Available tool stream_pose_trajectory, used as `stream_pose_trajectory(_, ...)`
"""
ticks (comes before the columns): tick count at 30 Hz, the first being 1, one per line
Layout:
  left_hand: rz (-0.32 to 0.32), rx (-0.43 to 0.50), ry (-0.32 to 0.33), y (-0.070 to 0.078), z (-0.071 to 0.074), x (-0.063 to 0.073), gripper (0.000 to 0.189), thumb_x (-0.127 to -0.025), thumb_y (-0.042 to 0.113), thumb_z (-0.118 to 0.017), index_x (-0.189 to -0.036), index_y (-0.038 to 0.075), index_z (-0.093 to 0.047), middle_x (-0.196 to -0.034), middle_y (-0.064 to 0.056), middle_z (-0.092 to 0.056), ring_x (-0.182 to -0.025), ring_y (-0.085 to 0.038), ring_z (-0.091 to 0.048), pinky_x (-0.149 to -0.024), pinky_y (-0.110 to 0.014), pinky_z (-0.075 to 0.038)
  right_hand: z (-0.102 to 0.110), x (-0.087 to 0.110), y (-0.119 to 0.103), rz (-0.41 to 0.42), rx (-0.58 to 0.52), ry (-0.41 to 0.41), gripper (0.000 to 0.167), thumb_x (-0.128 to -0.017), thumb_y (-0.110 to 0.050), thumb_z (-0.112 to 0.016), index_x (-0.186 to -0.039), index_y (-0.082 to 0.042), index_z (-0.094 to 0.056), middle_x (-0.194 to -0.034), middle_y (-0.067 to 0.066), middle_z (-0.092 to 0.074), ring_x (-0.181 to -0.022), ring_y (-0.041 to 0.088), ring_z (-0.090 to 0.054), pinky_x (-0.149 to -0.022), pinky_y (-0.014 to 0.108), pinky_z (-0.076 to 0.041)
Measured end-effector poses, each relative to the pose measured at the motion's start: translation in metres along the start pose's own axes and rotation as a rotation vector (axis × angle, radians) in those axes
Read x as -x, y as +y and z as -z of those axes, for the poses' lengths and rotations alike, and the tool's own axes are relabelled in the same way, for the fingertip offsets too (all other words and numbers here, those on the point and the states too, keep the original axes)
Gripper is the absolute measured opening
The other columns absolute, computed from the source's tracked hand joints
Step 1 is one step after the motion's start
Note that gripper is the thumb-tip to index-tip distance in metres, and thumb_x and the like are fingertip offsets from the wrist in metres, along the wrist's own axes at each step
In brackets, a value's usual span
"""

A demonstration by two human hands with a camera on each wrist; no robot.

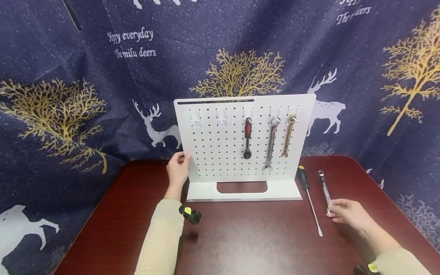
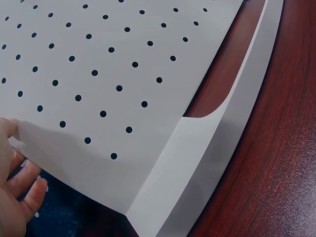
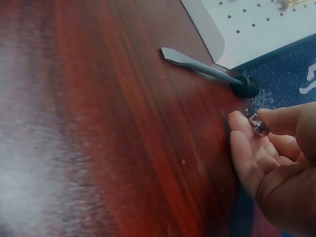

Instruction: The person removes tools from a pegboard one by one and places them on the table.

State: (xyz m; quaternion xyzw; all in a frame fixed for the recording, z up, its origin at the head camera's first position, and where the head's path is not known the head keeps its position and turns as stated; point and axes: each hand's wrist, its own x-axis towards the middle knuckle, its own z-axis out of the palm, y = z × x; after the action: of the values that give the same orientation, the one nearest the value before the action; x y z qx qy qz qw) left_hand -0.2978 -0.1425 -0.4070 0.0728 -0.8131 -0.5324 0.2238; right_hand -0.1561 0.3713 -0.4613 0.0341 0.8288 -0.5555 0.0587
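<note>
A white pegboard [image 1: 209, 160] stands upright on its base. My left hand [image 1: 177, 170] grips its left edge, thumb on the front face and fingers behind, as the left wrist view also shows. On the right, my right hand [image 1: 352, 217] pinches the near end of a small silver wrench [image 1: 325, 189] between thumb and fingers; its ring end points away toward the back. In the right wrist view only the wrench's end [image 3: 256, 123] shows. A flathead screwdriver [image 1: 311, 206] with a dark handle lies left of the wrench, its tip toward me.
From the board's hooks hang a ratchet [image 1: 248, 139] with a black-and-red handle, a large silver wrench [image 1: 270, 145] and a gold-toned wrench [image 1: 288, 137]. Two hooks [image 1: 196, 121] on the left hold nothing. Behind the dark red table [image 1: 247, 236] hangs a blue patterned cloth [image 1: 148, 76].
</note>
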Motion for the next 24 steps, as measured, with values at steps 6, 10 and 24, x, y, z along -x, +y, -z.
stream_pose_trajectory(6, 0.002, 0.0, -0.001, 0.001, 0.0, -0.001, 0.031, -0.092, 0.024, -0.061, -0.116, 0.004, -0.062, -0.107, -0.019, -0.068, -0.099, -0.031, -0.066, -0.088, -0.043, -0.051, 0.004, -0.003, -0.004, -0.057, 0.019, -0.056, 0.046, -0.094, -0.005, -0.051, -0.119, 0.03, -0.034, -0.081, -0.002, -0.068, -0.071, 0.006, -0.067, -0.067, 0.027, -0.057)
stream_pose_trajectory(10, 0.005, 0.001, 0.002, 0.0, -0.001, -0.001, 0.03, -0.092, 0.025, -0.061, -0.115, 0.005, -0.063, -0.107, -0.018, -0.068, -0.098, -0.031, -0.066, -0.087, -0.042, -0.052, 0.004, -0.004, -0.006, -0.063, 0.034, -0.074, 0.043, -0.093, -0.005, -0.051, -0.116, 0.029, -0.037, -0.079, -0.003, -0.068, -0.07, 0.005, -0.066, -0.065, 0.027, -0.056)
stream_pose_trajectory(24, 0.004, 0.0, 0.002, 0.0, 0.0, -0.002, 0.031, -0.092, 0.025, -0.062, -0.115, 0.005, -0.063, -0.105, -0.018, -0.069, -0.097, -0.03, -0.067, -0.087, -0.041, -0.051, -0.006, -0.005, -0.02, -0.048, 0.239, -0.023, 0.04, -0.091, -0.009, -0.057, -0.113, 0.023, -0.047, -0.077, 0.004, -0.069, -0.064, 0.006, -0.06, -0.056, 0.029, -0.052)
